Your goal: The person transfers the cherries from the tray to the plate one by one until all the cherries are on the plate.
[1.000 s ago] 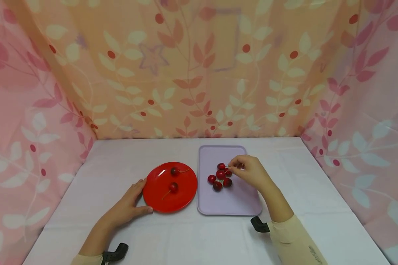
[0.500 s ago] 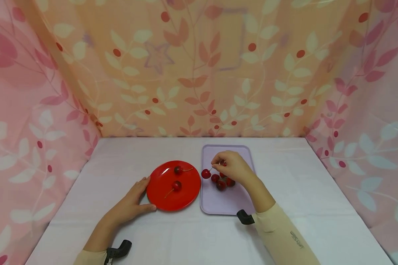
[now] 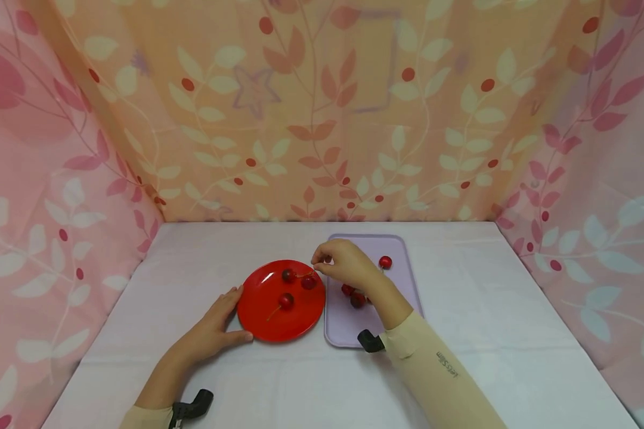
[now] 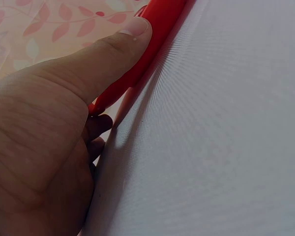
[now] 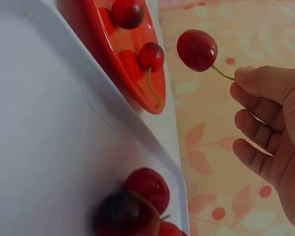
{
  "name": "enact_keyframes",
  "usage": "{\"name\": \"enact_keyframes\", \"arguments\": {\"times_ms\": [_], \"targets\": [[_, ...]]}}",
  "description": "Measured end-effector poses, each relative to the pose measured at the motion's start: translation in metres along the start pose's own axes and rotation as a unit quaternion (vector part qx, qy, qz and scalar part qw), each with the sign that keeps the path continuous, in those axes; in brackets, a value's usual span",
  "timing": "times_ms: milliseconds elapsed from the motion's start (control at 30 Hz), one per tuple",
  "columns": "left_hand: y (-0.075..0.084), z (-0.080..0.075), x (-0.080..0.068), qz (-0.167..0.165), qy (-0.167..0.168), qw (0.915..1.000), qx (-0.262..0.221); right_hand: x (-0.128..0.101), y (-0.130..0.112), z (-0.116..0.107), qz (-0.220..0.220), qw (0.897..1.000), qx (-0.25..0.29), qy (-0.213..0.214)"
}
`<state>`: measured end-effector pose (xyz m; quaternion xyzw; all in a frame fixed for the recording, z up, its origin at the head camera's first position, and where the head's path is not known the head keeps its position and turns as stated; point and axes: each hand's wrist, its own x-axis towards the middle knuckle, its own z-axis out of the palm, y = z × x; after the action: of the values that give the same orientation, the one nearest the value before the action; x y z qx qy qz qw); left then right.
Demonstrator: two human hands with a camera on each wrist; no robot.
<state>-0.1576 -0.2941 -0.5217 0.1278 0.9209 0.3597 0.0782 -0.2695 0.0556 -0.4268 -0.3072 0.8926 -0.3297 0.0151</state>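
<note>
Leftward goes the right hand (image 3: 346, 262), away from the pile and now at the red plate's right edge, bringing a cherry (image 5: 197, 50) with it! Thumb and fingertip pinch the thin stem (image 5: 223, 73), and the fruit dangles over the plate's right side, clear of its surface in the right wrist view. Over at the red plate (image 3: 300, 319), the left hand (image 3: 214, 330) is spread loosely against the left rim, thumb at the near-left edge, gripping nothing. Two more cherries, an upper one (image 3: 288, 275) and a lower one (image 3: 286, 301), lie on the plate. Just right of the plate, the lilac tray (image 3: 343, 330) holds a cluster (image 3: 357, 299), partly hidden by the arm, plus a lone cherry (image 3: 385, 262). Light stuff, I'd judge: glossy, probably slippery skin, a round body apt to roll, a stem that might snap or swing. That stem looks the best hold, pinched gently.
</note>
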Motion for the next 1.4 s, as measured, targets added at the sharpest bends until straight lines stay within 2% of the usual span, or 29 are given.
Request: {"name": "enact_keyframes", "arguments": {"times_ms": [300,600,900,1033,1167,1400], "targets": [[0.000,0.000,-0.001,0.011,0.006,0.9999,0.003,0.019,-0.006,0.018,-0.008,0.999,-0.021,-0.047],[0.000,0.000,-0.001,0.009,0.006,0.9999,-0.001,0.023,-0.004,0.033,-0.040,0.997,-0.038,-0.047],[0.002,-0.001,-0.001,0.002,0.004,1.0000,-0.002,0.028,-0.004,0.041,-0.047,0.996,-0.046,-0.058],[0.001,-0.001,-0.002,0.004,0.005,1.0000,-0.004,0.028,-0.006,0.043,-0.046,0.996,-0.031,-0.070],[0.001,0.000,-0.002,0.005,0.004,1.0000,-0.006,0.026,-0.010,0.041,-0.053,0.995,-0.045,-0.073],[0.001,-0.001,-0.001,0.003,0.003,1.0000,0.000,0.014,-0.017,0.021,-0.061,0.994,-0.071,-0.049]]}}
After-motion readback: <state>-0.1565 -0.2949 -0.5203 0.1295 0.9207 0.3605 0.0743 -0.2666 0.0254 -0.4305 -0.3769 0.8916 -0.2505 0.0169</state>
